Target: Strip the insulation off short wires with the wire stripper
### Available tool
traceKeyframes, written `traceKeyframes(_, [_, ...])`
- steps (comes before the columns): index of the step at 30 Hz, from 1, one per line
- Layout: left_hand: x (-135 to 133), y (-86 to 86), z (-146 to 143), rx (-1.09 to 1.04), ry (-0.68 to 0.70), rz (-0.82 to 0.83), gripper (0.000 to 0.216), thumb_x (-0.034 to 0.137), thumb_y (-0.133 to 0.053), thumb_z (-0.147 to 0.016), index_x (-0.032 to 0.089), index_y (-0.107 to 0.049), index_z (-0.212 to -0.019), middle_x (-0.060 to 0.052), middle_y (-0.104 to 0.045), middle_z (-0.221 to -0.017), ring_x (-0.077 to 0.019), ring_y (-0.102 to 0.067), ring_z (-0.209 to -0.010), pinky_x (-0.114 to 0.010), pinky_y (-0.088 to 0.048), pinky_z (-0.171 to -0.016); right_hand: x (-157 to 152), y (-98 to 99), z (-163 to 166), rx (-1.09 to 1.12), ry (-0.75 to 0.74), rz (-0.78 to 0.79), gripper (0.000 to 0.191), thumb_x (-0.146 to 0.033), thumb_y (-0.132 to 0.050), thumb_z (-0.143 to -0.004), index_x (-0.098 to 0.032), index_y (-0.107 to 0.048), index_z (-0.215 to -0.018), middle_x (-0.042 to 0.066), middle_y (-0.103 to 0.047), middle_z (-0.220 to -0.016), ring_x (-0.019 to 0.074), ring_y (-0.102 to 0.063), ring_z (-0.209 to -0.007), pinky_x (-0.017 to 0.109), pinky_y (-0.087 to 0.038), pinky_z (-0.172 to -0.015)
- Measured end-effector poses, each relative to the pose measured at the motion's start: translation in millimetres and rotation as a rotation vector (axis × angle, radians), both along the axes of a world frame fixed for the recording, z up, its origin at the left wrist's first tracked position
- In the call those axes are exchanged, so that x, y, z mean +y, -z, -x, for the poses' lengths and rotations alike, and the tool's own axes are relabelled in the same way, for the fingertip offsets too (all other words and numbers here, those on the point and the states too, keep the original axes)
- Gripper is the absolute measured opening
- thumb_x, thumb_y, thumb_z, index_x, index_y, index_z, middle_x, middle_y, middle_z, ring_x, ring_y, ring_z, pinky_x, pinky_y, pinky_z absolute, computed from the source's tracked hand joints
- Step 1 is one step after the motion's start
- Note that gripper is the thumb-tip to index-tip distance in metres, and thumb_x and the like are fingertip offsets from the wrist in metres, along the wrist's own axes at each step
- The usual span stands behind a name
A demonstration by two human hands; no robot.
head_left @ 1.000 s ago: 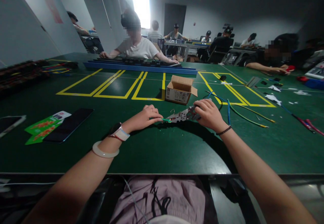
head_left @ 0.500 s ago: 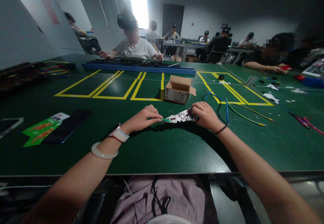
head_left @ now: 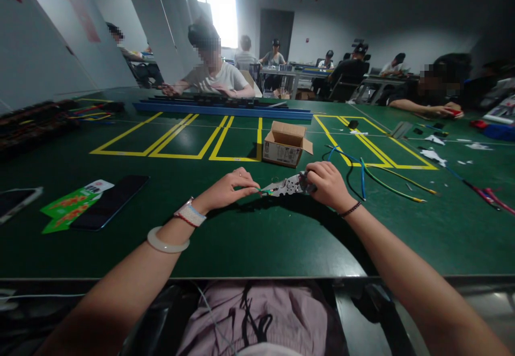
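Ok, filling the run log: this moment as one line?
left hand: pinches green wire | right hand: grips stripper | wire tip in stripper | above table

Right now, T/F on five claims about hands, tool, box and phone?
1. The right hand grips the handles of the wire stripper. True.
2. The left hand lies flat on the table, touching nothing. False: its fingertips pinch a short green wire at the stripper's nose.
3. The box is taped shut. False: its flaps stand open.
4. A dark phone lies to the left of the left hand, beside a green packet. True.
5. The loose wires lie left of the phone. False: they lie to the right of the right hand.
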State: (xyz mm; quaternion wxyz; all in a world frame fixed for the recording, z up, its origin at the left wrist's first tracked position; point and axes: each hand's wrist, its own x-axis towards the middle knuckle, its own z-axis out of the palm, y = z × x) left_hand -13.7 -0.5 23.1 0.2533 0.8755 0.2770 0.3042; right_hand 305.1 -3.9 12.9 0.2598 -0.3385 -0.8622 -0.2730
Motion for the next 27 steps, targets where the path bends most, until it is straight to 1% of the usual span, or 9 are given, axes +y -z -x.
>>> traceKeyframes(9, [-1.6, -1.2, -0.4, 0.021, -0.012, -0.022, 0.027, 0.04, -0.059, -0.089, 0.02, -0.074, -0.097, -0.006, -0.063, -0.087, -0.0194, -0.054, -0.089, -0.034, -0.046, -0.081, -1.3, -0.8, -2.0, -0.087, 0.022, 0.081, 0.029, -0.006, -0.052, -0.068, -0.019, -0.058, -0.094, 0.011, -0.062, -0.109, 0.0239, -0.05, -0.095, 0.036, -0.038, -0.084])
traceKeyframes(11, [-1.4, -0.6, -0.5, 0.029, -0.008, -0.016, 0.026, 0.04, -0.059, -0.089, 0.02, -0.074, -0.098, -0.006, -0.064, -0.087, -0.0193, -0.054, -0.089, -0.033, -0.046, -0.081, -1.9, -1.2, -2.1, -0.094, 0.021, 0.071, 0.028, -0.006, -0.052, -0.069, -0.019, -0.059, -0.092, 0.01, -0.062, -0.105, 0.0231, -0.05, -0.091, 0.036, -0.037, -0.082])
traceKeyframes(16, [-0.8, -1.0, -1.1, 0.024, -0.001, -0.016, 0.028, 0.04, -0.058, -0.09, 0.018, -0.074, -0.097, -0.007, -0.063, -0.085, -0.0196, -0.054, -0.088, -0.034, -0.046, -0.08, -3.2, -1.6, -1.6, -0.098, 0.026, 0.01, 0.018, -0.008, -0.051, -0.072, -0.019, -0.059, -0.083, 0.008, -0.059, -0.086, 0.0209, -0.048, -0.081, 0.033, -0.037, -0.075])
traceKeyframes(20, [-0.7, -1.9, -0.7, 0.008, 0.003, 0.006, 0.029, 0.04, -0.058, -0.09, 0.018, -0.074, -0.097, -0.007, -0.063, -0.085, -0.0191, -0.054, -0.088, -0.033, -0.046, -0.08, -4.3, -0.6, -0.6, -0.066, 0.019, -0.032, 0.014, -0.008, -0.051, -0.073, -0.019, -0.058, -0.079, 0.007, -0.057, -0.081, 0.0192, -0.046, -0.075, 0.031, -0.036, -0.071])
traceKeyframes(27, [-2.5, -3.6, -1.0, 0.0, -0.023, 0.015, 0.028, 0.041, -0.059, -0.089, 0.019, -0.074, -0.098, -0.007, -0.064, -0.086, -0.0191, -0.054, -0.088, -0.033, -0.046, -0.079, -6.4, 0.3, 3.0, 0.008, 0.001, 0.014, 0.01, -0.011, -0.051, -0.075, -0.019, -0.056, -0.072, 0.006, -0.054, -0.076, 0.0171, -0.041, -0.067, 0.029, -0.034, -0.063])
